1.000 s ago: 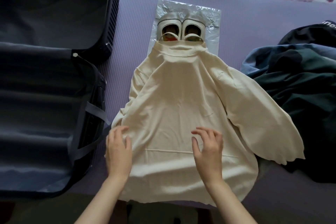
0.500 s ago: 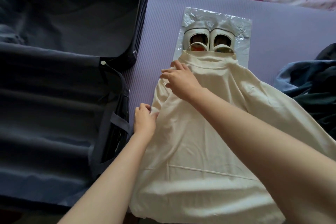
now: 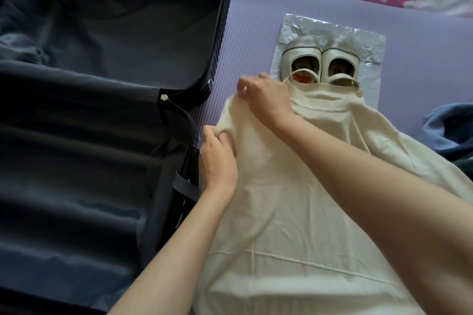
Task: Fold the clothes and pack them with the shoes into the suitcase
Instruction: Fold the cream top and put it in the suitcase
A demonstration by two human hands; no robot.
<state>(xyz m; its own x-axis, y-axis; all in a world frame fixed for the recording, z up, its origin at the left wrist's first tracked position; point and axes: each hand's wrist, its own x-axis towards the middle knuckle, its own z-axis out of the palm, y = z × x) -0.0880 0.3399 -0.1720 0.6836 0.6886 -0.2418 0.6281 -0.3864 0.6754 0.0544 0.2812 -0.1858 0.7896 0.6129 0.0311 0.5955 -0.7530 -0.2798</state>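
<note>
1 suitcase (image 3: 89,161): open, lying along left edge of mat (image 3: 256,20).
Sweatshirt (image 3: 281,212): cream, spread mid-mat down to near edge; collar overlaps the shoe heels.
Shoes (image 3: 322,59): pair on plastic bag (image 3: 368,43), toward mat's far edge.
L hand (image 3: 217,161): grip pinching bunched sleeve cloth on suitcase side.
R hand (image 3: 266,100): grip pinching shoulder edge by collar.
Handling: prob. soft, light, floppy; sags w/o support. Best held at shoulder + hem and folded inward.
</note>
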